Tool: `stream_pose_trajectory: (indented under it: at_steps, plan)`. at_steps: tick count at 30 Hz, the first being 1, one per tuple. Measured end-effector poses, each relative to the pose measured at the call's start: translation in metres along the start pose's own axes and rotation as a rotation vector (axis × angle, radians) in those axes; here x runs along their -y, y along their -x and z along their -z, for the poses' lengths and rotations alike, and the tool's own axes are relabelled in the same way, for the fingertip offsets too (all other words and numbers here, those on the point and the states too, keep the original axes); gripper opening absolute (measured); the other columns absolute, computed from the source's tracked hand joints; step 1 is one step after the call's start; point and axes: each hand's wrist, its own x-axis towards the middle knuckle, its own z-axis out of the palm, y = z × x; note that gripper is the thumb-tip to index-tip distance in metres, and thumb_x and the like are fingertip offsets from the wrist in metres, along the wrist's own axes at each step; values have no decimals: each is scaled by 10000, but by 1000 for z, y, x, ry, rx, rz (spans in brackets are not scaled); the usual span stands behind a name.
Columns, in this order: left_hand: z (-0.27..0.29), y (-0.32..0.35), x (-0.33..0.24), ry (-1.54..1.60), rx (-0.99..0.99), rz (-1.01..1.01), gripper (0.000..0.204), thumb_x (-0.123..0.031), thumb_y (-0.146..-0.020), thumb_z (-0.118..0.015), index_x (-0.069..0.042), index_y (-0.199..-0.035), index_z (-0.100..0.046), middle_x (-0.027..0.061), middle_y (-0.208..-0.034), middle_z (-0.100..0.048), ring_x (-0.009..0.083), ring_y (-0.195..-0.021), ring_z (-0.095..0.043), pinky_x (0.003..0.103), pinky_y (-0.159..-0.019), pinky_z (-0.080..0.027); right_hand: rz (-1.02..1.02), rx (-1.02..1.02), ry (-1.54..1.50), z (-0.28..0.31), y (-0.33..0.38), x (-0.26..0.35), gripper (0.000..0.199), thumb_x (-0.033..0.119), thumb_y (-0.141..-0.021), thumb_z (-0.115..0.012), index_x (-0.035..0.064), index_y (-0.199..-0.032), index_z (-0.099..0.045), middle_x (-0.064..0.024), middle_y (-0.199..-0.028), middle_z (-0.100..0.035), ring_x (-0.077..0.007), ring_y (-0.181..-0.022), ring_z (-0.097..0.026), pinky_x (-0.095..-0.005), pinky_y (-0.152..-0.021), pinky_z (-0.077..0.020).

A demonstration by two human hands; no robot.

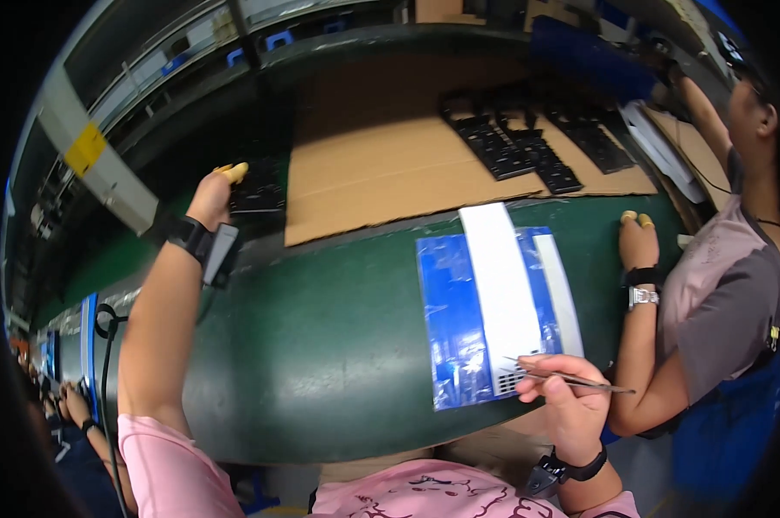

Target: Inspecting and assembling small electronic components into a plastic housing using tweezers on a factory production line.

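My left arm stretches far out to the left. Yellow finger covers show on my left hand (211, 197), whose fingers close at the near left edge of a flat black panel (259, 192) on the bench; their grip is partly hidden. Closer in, my right hand (573, 414) pinches a pair of thin metal tweezers (584, 382). Their tips point left, over the lower end of a long white sheet (499, 281) with small dark squares printed there. Beneath that sheet lies a shiny blue sheet (450, 311), with a narrower white strip (559, 285) along its right side.
Brown cardboard (364, 173) covers the far part of the green bench (321, 345). Several black slotted panels (494, 148) rest on it. A co-worker (710, 276) sits close at the right, one hand on the bench. A pale post (92, 147) rises at the left.
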Motion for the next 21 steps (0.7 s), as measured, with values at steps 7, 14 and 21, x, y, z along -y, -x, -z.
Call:
stream_pose_trajectory:
  at_steps: [7, 14, 21]
  plan:
    - [-155, -23, -14, -1162, -268, -618, 339, -227, -705, -655, -4, -954, -601, 197, -1030, -529, 340, -993, -502, 408, -828, -424, 25, -45, -14, 34, -2, -6, 194, -47, -821, -496, -85, -1011, -499, -225, -1064, -540, -225, -884, -600, -301, -787, -495]
    - [-369, -12, 20, -1070, 34, -279, 423, -349, -780, -496, -13, -1013, -603, 155, -1112, -534, 331, -1046, -489, 414, -899, -363, -33, 9, -7, 35, -19, -18, 186, -9, -819, -534, -84, -989, -529, -184, -1003, -578, -189, -877, -593, -259, -742, -497]
    - [-299, -80, 34, -697, 341, -525, 174, -117, -769, -547, 19, -859, -608, 132, -749, -611, 205, -682, -612, 318, -563, -480, -36, -111, 221, 50, -32, -11, 145, 75, -811, -586, -37, -903, -573, -42, -737, -595, -54, -615, -518, -171, -551, -417]
